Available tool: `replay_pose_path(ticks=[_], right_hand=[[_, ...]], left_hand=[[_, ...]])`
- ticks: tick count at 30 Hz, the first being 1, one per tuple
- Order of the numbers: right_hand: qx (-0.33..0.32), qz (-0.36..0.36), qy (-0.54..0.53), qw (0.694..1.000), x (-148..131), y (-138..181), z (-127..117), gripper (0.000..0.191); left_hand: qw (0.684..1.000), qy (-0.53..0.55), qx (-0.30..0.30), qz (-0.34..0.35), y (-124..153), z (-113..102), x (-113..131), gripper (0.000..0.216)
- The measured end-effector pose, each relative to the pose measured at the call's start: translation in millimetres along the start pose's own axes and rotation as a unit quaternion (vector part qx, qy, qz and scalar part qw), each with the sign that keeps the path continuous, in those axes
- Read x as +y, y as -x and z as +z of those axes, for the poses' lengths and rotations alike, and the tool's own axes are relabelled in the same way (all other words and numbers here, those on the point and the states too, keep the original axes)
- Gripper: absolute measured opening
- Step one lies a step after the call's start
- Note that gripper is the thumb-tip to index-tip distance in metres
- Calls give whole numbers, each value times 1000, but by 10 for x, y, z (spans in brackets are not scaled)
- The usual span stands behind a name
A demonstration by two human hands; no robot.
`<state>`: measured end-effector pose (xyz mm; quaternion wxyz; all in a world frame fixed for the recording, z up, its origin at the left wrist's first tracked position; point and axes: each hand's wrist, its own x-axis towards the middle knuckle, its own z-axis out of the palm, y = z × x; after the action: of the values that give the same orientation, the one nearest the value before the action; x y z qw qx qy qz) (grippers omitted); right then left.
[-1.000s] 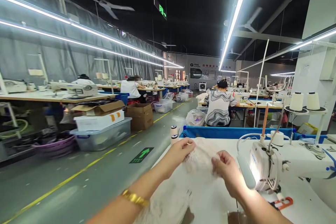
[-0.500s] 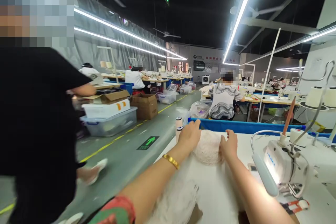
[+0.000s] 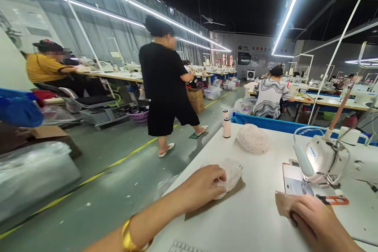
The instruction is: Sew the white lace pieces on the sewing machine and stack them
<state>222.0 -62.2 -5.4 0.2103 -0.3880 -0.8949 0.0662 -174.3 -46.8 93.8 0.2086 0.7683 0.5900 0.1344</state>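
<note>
My left hand (image 3: 203, 185) rests with curled fingers on a pale lace piece (image 3: 234, 173), gripping its near side. Beneath that lace shows a flat brown area (image 3: 201, 209), a sheet or a shadow. Farther up the white table a rounded stack of similar lace (image 3: 253, 138) lies apart from both hands. At the right, my right hand (image 3: 313, 218) is closed at a small flat brown piece (image 3: 283, 203), whose material I cannot make out. Just beyond its fingers lie orange-handled thread snips (image 3: 336, 201), by the sewing machine (image 3: 320, 157).
Two thread spools (image 3: 226, 126) stand at the table's left edge, near a blue cloth trough (image 3: 265, 123). A ruler (image 3: 183, 246) shows at the near edge. A person in black (image 3: 165, 82) walks in the aisle; other people sit at sewing tables. A plastic-wrapped bundle (image 3: 38, 177) is at far left.
Both hands have left the far lace stack and come nearer; the left is on the closer lace, the right beside the machine. The walking person has moved up the aisle, and my view has turned left.
</note>
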Motion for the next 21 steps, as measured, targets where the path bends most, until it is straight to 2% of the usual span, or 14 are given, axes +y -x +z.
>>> replay_pose_path(ticks=[2,4,6,10,16,21], right_hand=[[68,38,37,996,282,292,6,34],[109,87,83,987,547,488,15,39],[110,119,110,981,748,626,8,42],[90,115,134,980,983,872,-68,44],[134,149,171,965,1410,1286,-174,45],[189,214,231,930,1745,1580,-173,47]], left_hand=[[1000,-8,3,2,-6,113,-10,19],[1000,-14,7,7,-48,183,-24,15],[1000,-21,8,12,-91,218,-45,12],[999,-33,18,15,-133,236,-88,12],[999,-13,32,14,-138,252,-61,15],[999,35,35,-10,-183,258,-20,17]])
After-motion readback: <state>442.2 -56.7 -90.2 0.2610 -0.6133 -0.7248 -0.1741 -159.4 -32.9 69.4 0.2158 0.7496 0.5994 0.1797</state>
